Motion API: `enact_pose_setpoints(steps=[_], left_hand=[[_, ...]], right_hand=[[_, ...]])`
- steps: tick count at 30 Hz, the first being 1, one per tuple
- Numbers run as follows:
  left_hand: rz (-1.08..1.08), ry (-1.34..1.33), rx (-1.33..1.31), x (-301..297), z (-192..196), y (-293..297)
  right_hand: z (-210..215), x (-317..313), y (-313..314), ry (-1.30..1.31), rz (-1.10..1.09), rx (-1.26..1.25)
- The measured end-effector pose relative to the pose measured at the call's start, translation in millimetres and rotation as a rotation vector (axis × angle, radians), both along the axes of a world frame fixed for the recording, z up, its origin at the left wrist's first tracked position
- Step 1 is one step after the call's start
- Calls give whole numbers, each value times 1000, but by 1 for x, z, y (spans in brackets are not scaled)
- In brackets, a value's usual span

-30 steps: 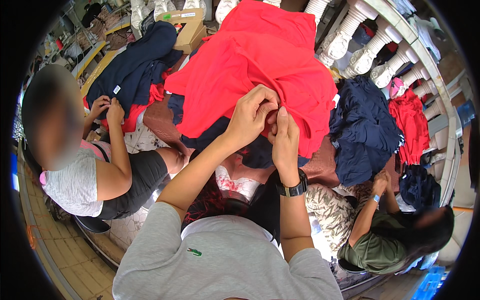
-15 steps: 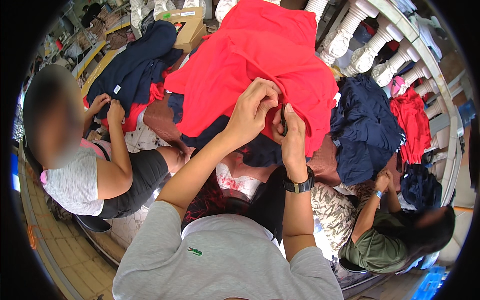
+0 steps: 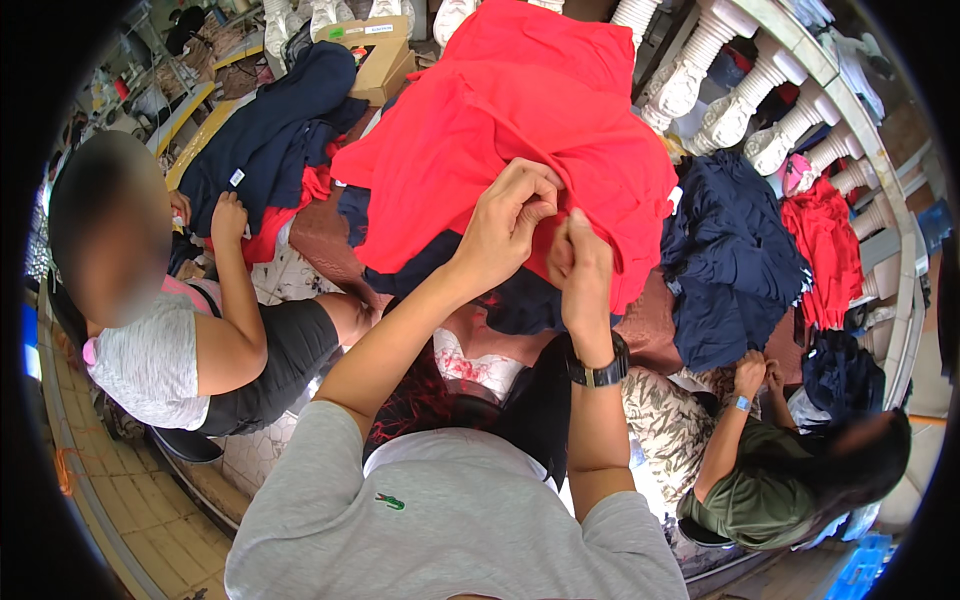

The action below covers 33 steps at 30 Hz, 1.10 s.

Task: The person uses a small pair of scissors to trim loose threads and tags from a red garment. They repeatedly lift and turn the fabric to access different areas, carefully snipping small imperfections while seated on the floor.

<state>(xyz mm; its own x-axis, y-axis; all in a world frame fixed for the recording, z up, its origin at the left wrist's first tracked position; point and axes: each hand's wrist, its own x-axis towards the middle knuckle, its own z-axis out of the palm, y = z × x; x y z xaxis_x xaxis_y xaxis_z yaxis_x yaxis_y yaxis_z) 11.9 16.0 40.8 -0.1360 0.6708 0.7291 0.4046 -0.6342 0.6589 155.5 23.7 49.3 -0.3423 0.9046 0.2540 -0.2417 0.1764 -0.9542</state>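
Note:
A large red garment (image 3: 540,110) is spread in front of me over dark navy cloth (image 3: 520,300). My left hand (image 3: 507,220) is closed in a pinch at the red fabric, thumb against forefinger, near the middle of its lower part. Just to the right, my right hand (image 3: 582,258) is curled shut, slightly blurred, its knuckles facing up. The small black snips seen in it half a second ago are hidden now by the fingers. The two hands are close but apart.
Navy garments (image 3: 725,260) and a red one (image 3: 822,240) lie to the right. On the left, a person handles a navy garment (image 3: 270,130) beside a cardboard box (image 3: 380,65). Another person sits at right. White balusters (image 3: 725,115) line the railing behind.
My right hand has turned over, so the black snips no longer show. My left hand has hardly moved. The right-hand person's hands have shifted left, towards the navy pile.

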Motion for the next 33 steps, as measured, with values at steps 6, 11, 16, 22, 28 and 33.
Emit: enact_pose_setpoints(steps=[6,11,16,22,28,33], left_hand=[[-75,-86,-38,-6,2,6],[-303,-489,-183,-5,9,1],[-707,-778,-242,-20,10,-5],[-472,-471,-217,-34,20,-34],[-451,-596,-175,-32,19,-33],[160,105,-149,-18,34,-41]], right_hand=[[17,5,18,-220,-292,482],[3,17,42,-63,19,188],[0,17,41,48,65,66],[3,30,42,63,39,64],[13,24,31,-202,-73,205],[18,25,22,-192,-66,170]])
